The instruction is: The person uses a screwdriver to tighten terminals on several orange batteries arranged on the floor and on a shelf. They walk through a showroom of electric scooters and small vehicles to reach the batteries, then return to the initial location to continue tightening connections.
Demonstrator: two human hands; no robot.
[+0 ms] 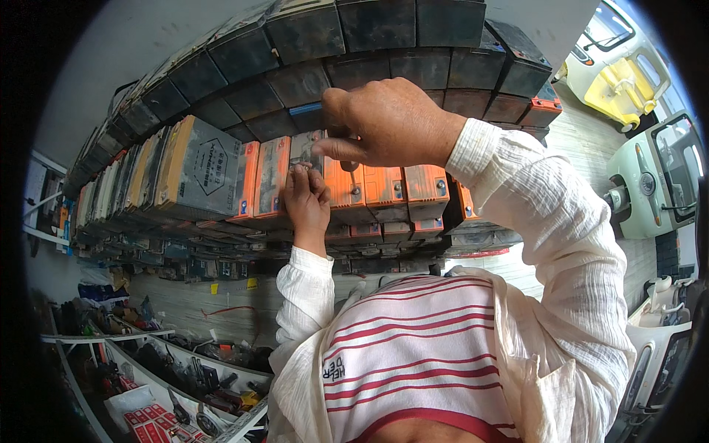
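My left hand (306, 199) is closed in a pinch over the tops of a row of batteries; a small greyish piece shows at its fingertips, too small to name. Above and to the right of it, my right hand (388, 122) is curled, its thumb reaching left toward the left fingertips. Something dark shows under the right fingers, but I cannot make out what they grip. Beneath both hands stand orange-topped batteries, among them a worn orange battery (272, 177) left of my left hand and an orange battery (425, 188) with a round terminal farther right.
Stacked dark batteries (303, 33) rise behind the row. A large grey battery (207, 170) stands at the left with several others. Shelves (214, 365) of parts fill the lower left. A pale green vehicle (650, 181) and a yellow seat (617, 92) are at the right.
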